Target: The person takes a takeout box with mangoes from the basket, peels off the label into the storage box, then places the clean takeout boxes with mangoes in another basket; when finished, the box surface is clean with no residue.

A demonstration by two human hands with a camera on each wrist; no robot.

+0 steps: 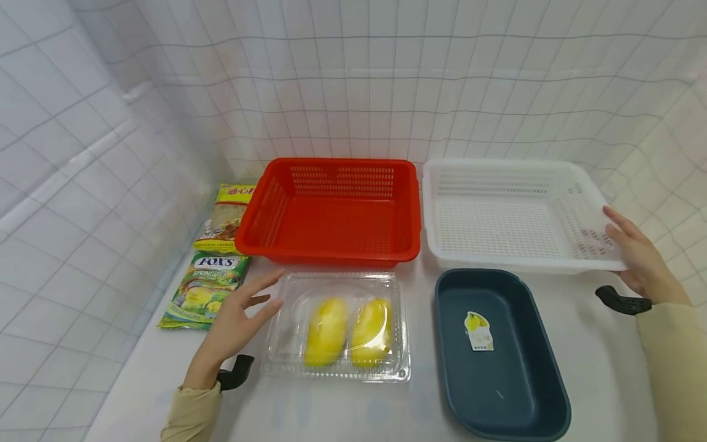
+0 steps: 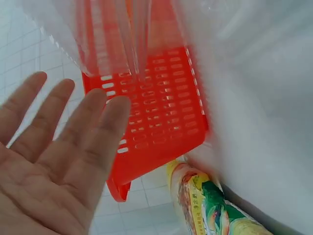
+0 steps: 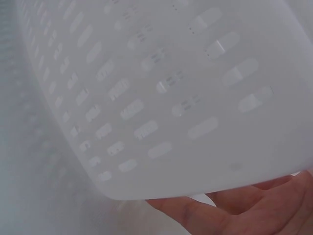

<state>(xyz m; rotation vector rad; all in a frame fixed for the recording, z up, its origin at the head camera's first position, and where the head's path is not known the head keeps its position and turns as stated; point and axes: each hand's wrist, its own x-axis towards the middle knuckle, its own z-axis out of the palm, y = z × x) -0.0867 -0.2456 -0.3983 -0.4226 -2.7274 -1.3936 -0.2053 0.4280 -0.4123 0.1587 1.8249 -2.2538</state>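
At the right end of the white basket (image 1: 525, 264), my right hand (image 1: 643, 261) grips the wall near the front corner. Some of its fingers show through the basket's slots, and the right wrist view has the fingers (image 3: 195, 213) at the basket's edge, partly hidden. My left hand (image 1: 237, 319) is held with fingers spread beside the left edge of a clear plastic box (image 1: 287, 344); whether it touches the box I cannot tell. Two yellow mangoes (image 1: 326, 331) lie inside the closed box. In the left wrist view the palm and straight fingers (image 2: 88, 152) hold nothing.
A red basket (image 1: 331, 245) stands behind the clear box. Left of it lie a yellow-topped food packet (image 1: 223, 221) and a green Fox's candy bag (image 1: 204, 291). A dark blue tub (image 1: 497, 393) with a small fruit-picture card (image 1: 479, 333) stands front right. White tiled-pattern sheets enclose the table.
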